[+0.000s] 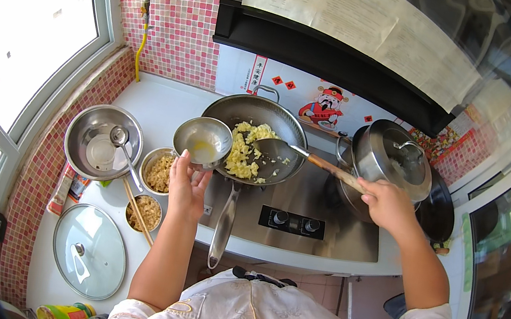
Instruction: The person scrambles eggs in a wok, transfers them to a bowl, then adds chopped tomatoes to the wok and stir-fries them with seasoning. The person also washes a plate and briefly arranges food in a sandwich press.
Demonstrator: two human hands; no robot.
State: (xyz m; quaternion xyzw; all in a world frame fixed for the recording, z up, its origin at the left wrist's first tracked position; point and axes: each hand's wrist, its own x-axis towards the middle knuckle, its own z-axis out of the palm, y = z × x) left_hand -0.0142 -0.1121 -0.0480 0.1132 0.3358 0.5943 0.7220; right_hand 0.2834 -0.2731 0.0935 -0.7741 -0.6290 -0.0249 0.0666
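My left hand (188, 181) grips a small steel bowl (203, 140) by its lower rim; a little yellowish residue lies inside. The bowl is held over the left edge of a wok (277, 178) on the stove. My right hand (386, 203) is closed on the wooden handle of a spatula (329, 168), whose dark metal blade rests in the wok beside yellow scrambled egg (242, 155). A few small pieces are scattered to the right of the blade. The wok's long metal handle (224, 224) points towards me.
Left on the counter are a large steel bowl (75, 143) with a ladle (119, 136), two bowls of brownish food (158, 171) (145, 212), chopsticks (135, 205) and a glass lid (90, 253). A lidded steel pot (370, 150) stands right; the range hood (303, 49) hangs above.
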